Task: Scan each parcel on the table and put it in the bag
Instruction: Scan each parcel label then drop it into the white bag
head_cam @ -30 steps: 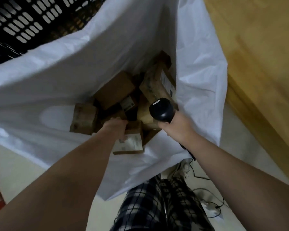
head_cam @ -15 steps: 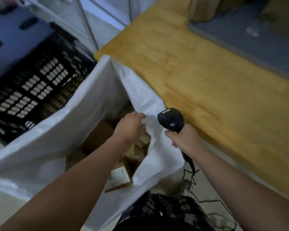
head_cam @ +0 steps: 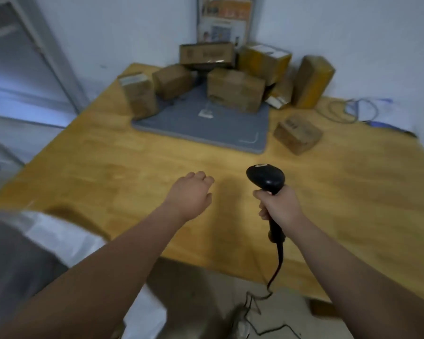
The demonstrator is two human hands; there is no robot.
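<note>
Hovering my left grip (head_cam: 191,194) loose and empty, right grip (head_cam: 279,206) clenching the scanner (head_cam: 267,178); several parcels (head_cam: 235,90) left at twelve o'clock, bag (head_cam: 64,241) at seven.

I count eight parcels (head_cam: 235,92) clustered toward twelve o'clock, one scanner (head_cam: 267,178), one grey mat (head_cam: 206,133), and one white bag (head_cam: 66,241) at eight o'clock.

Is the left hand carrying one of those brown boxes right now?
No, the left hand holds nothing above the wooden table; only the right hand grips something, the black scanner.
</note>
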